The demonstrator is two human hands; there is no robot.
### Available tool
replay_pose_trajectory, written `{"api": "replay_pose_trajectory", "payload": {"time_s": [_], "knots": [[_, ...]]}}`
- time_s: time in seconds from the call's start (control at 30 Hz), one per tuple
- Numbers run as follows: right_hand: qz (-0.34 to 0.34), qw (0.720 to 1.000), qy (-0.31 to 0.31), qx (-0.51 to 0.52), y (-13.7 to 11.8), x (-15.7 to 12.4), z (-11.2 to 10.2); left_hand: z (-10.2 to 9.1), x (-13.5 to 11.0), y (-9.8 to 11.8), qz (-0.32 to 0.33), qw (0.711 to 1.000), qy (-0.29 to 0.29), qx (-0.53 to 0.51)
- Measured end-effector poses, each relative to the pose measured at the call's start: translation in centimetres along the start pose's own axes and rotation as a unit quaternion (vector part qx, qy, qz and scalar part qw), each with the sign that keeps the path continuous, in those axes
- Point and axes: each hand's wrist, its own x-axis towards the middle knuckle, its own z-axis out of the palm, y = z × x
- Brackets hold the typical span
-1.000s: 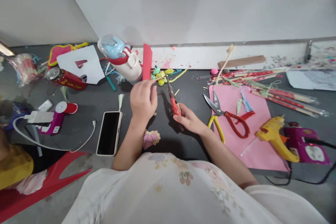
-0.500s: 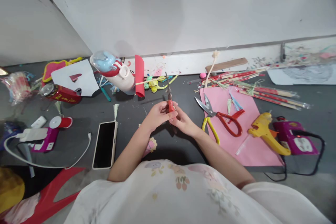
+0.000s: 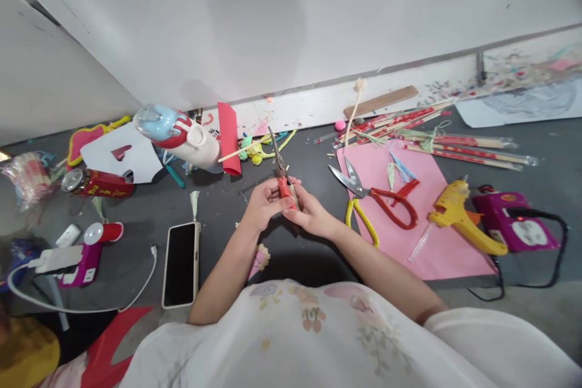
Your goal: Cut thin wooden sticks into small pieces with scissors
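Observation:
A pair of long-nosed pliers (image 3: pixel 279 160) with dark jaws and red-orange handles points away from me, above the grey table. My left hand (image 3: pixel 265 205) is closed around the handles from the left, thumb across them. From the right, my right hand (image 3: pixel 313 213) grips the lower end of the same handles. Whether anything small sits in the fingers as well is hidden. Under my left forearm lies a pink piece with a beige crimped edge (image 3: pixel 260 259), partly covered.
Scissors with red handles (image 3: pixel 394 209), a yellow-handled tool (image 3: pixel 367 224) and a yellow glue gun (image 3: pixel 454 212) lie on pink paper (image 3: pixel 436 267) at right. Wrapped sticks (image 3: pixel 468 151) lie behind. At left are a phone (image 3: pixel 180 264), a bottle (image 3: pixel 195 145) and a red can (image 3: pixel 107 184).
The view has turned slightly, shifting the table. The pliers tilt more to the left, and their handles look a little further apart. Both hands stay on them.

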Motion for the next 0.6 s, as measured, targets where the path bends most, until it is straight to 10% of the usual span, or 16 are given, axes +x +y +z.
{"api": "replay_pose_trajectory", "payload": {"time_s": [0.47,0.6], "knots": [[0.048,0.997,0.043,-0.039,-0.8,0.1,-0.3,-0.2,0.0,0.3,0.003,0.998,-0.018,0.061],[0.078,0.991,0.075,-0.079,-1.4,0.2,-0.4,-1.4,-0.9,1.2,0.110,0.951,0.118,0.264]]}}
